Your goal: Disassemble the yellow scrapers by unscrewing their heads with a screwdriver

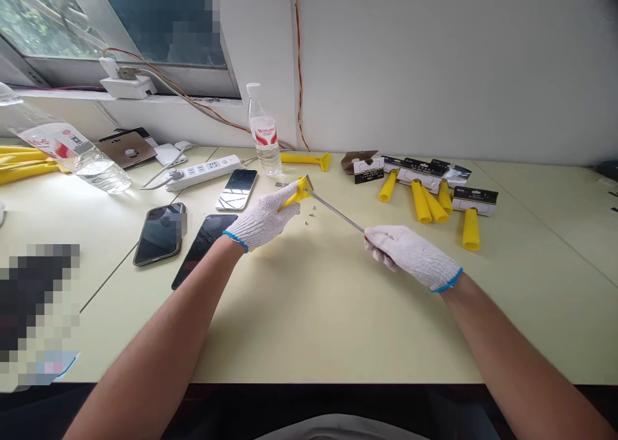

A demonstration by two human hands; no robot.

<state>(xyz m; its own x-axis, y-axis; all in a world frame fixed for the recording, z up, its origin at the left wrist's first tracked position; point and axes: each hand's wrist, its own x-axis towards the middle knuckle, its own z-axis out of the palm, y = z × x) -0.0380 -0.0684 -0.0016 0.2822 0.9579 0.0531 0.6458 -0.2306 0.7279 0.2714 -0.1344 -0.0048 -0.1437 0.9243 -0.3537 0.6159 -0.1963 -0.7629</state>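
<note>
My left hand (264, 220), in a white knitted glove with a blue cuff, is closed around a yellow scraper (302, 189). The scraper's head points up and to the right, and its handle is mostly hidden by the glove. In my right hand (410, 253), gloved the same way, is a screwdriver (337, 214) with a long metal shaft. Its tip meets the scraper's head; its handle is covered by my fingers. Several tiny screws (311, 215) lie on the table just below the head.
Behind my hands stand a water bottle (265, 137) and another yellow scraper (304, 161). Carded yellow handles (421, 201) lie at right. Phones (159, 234), a power strip (207, 172), a tilted bottle (80, 153) and more yellow pieces (24, 163) occupy the left of the table (338, 324).
</note>
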